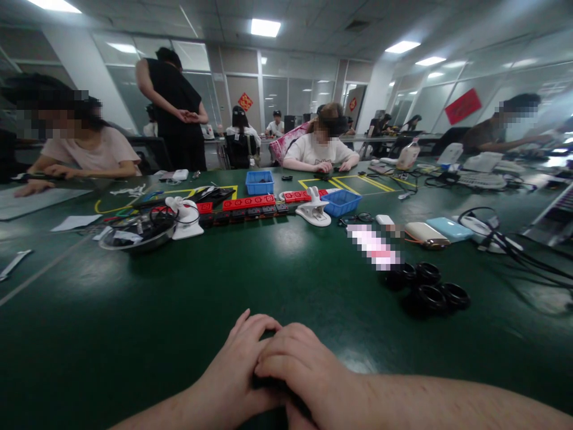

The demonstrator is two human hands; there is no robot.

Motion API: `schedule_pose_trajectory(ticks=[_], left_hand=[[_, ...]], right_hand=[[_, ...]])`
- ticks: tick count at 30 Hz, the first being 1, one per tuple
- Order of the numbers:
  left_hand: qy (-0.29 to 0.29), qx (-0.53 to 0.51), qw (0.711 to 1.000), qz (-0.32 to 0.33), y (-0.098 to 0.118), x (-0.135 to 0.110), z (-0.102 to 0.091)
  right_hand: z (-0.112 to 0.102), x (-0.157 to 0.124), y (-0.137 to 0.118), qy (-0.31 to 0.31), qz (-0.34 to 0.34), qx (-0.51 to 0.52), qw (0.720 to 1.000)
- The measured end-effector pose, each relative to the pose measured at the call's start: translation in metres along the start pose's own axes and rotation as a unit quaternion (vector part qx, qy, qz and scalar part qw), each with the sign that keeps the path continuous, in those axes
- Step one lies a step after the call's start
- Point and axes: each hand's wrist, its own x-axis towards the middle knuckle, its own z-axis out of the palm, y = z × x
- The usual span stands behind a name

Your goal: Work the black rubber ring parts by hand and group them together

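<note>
My left hand and my right hand meet at the near edge of the view, low over the green table. Both have their fingers curled inward, the right partly covering the left. Something dark shows in the gap between them, too hidden to name. One fingertip of the left hand points up and away. To the right of the hands, several black ring-shaped parts stand grouped on the table.
A metal bowl of small parts stands left, beside a white clip-on stand. A row of red power sockets crosses the middle, near blue baskets and another white clip stand. Cables lie right. A person sits opposite.
</note>
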Motion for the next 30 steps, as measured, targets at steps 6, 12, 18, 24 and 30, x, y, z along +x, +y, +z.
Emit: schedule_pose_trajectory(ticks=[6, 12, 18, 24, 30], left_hand=[[0.0, 0.014, 1.0, 0.023, -0.006, -0.001, 0.003], [0.001, -0.008, 1.0, 0.019, -0.007, 0.0, 0.001], [0.011, -0.006, 1.0, -0.014, -0.001, 0.001, 0.001], [0.007, 0.0, 1.0, -0.011, 0.002, -0.001, 0.0], [0.011, -0.008, 1.0, -0.01, -0.001, 0.0, 0.002]], right_hand=[[0.004, -0.002, -0.001, 0.016, 0.117, -0.023, 0.993], [0.006, 0.002, -0.003, -0.006, 0.231, -0.068, 0.971], [0.006, 0.002, 0.0, -0.016, 0.244, -0.073, 0.967], [0.007, -0.001, 0.001, 0.017, 0.122, -0.047, 0.991], [-0.002, 0.003, -0.006, -0.034, 0.113, -0.001, 0.993]])
